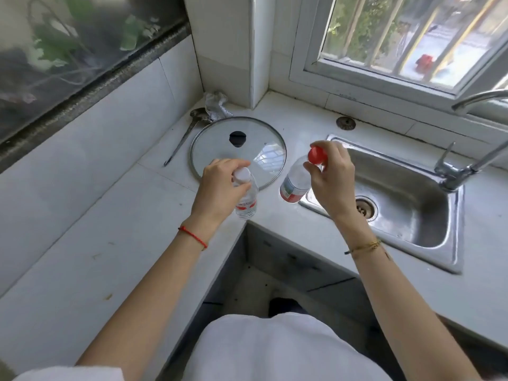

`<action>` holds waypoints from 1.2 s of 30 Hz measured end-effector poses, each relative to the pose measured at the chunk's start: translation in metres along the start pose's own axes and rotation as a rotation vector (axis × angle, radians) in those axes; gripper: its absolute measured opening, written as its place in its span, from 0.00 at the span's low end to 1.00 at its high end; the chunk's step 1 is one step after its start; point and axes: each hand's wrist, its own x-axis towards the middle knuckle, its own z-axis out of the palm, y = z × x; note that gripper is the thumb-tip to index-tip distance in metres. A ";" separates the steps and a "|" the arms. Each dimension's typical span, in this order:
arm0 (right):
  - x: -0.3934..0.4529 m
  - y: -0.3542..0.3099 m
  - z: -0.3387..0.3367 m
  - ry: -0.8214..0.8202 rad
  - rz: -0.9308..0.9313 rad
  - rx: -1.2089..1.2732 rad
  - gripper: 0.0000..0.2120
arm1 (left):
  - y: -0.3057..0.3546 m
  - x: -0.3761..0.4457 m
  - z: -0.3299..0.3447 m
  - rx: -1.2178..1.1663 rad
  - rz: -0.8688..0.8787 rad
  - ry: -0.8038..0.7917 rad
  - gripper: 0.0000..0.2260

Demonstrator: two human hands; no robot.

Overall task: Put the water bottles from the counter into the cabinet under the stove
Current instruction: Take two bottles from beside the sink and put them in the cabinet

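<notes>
Two clear plastic water bottles stand at the inner corner of the white counter [82, 243]. The white-capped bottle [247, 199] has a red label, and my left hand [220, 188] grips it around the neck. The red-capped bottle [295, 180] leans slightly and has a red and white label. My right hand [332, 177] holds it at the cap, fingers wrapped round the top. Its base is close to the sink's left rim. No cabinet door or stove shows in the head view.
A glass pot lid [264, 160] lies flat behind the bottles, with a ladle [184, 138] and crumpled foil [217, 104] beyond it. A steel sink [406, 204] with a tap [453, 174] is at the right. A window is above.
</notes>
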 end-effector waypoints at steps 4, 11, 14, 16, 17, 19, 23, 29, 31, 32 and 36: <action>-0.072 -0.039 -0.009 0.093 0.072 -0.052 0.16 | -0.012 -0.033 -0.016 -0.035 0.113 -0.114 0.18; -0.192 -0.102 -0.039 0.206 0.231 -0.137 0.17 | -0.015 -0.101 -0.040 -0.110 0.314 -0.289 0.15; -0.239 -0.124 -0.053 0.231 0.302 -0.176 0.17 | -0.011 -0.132 -0.043 -0.133 0.377 -0.364 0.15; -0.268 -0.138 -0.061 0.251 0.331 -0.196 0.16 | -0.007 -0.153 -0.044 -0.152 0.423 -0.405 0.16; -0.283 -0.145 -0.065 0.262 0.349 -0.206 0.16 | -0.005 -0.164 -0.045 -0.167 0.442 -0.423 0.16; -0.312 -0.157 -0.072 0.283 0.396 -0.218 0.17 | 0.002 -0.186 -0.046 -0.189 0.471 -0.467 0.16; -0.372 -0.180 -0.083 0.321 0.488 -0.223 0.19 | 0.013 -0.232 -0.045 -0.207 0.546 -0.579 0.17; -0.460 -0.220 -0.104 0.406 0.617 -0.295 0.21 | 0.032 -0.306 -0.048 -0.192 0.709 -0.707 0.18; -0.493 -0.237 -0.112 0.435 0.663 -0.318 0.22 | 0.037 -0.334 -0.050 -0.178 0.773 -0.743 0.18; -0.510 -0.246 -0.116 0.455 0.681 -0.329 0.22 | 0.040 -0.350 -0.052 -0.171 0.805 -0.761 0.17; -0.581 -0.284 -0.136 0.529 0.759 -0.374 0.19 | 0.051 -0.417 -0.062 -0.175 0.874 -0.838 0.17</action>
